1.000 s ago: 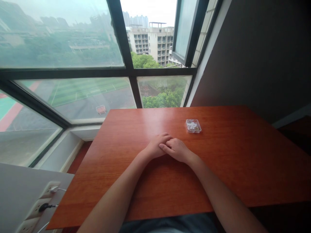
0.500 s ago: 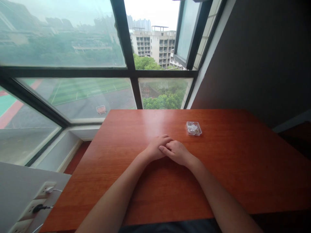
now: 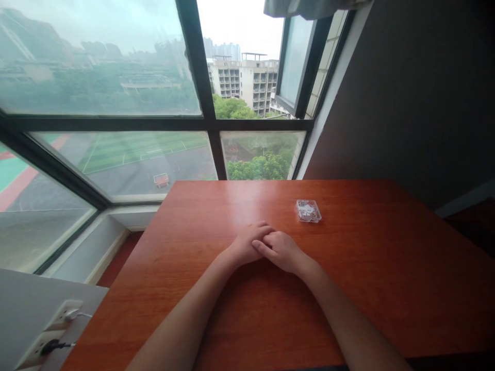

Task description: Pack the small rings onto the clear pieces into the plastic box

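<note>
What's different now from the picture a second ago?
Only the view seems to have tilted up a little: more of a pale cloth shows at the top. Nothing was taken hold of or let go. The left hand and right hand stay together, and the clear box sits in the same spot on the table.

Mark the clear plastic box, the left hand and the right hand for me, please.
Clear plastic box (image 3: 308, 211): head view, middle of its top.
Left hand (image 3: 247, 242): head view, back of the hand.
Right hand (image 3: 285, 251): head view, back of the hand.
</note>
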Motion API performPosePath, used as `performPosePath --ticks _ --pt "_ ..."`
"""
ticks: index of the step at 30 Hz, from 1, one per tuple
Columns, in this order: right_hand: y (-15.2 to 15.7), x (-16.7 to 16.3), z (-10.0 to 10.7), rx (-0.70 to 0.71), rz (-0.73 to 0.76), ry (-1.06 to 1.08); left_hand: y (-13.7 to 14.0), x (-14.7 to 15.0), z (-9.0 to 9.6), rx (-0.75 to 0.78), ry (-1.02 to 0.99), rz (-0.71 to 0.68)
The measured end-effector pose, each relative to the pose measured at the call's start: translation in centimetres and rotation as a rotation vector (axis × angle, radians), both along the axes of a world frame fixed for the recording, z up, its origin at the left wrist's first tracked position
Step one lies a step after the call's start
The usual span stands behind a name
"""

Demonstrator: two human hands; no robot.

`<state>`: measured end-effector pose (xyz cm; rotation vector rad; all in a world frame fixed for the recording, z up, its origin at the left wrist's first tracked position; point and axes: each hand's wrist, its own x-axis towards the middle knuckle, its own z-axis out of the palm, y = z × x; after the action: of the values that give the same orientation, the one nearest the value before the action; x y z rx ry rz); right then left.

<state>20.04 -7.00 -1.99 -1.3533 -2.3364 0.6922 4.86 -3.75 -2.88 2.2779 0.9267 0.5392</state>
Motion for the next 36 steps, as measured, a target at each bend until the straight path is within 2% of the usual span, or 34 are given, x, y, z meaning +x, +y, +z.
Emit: performPosePath --ticks 36 --pt "0.02 -0.09 -0.24 0.008 0.007 0.021 -0.22 -0.16 -0.02 -0.001 -0.001 0.022"
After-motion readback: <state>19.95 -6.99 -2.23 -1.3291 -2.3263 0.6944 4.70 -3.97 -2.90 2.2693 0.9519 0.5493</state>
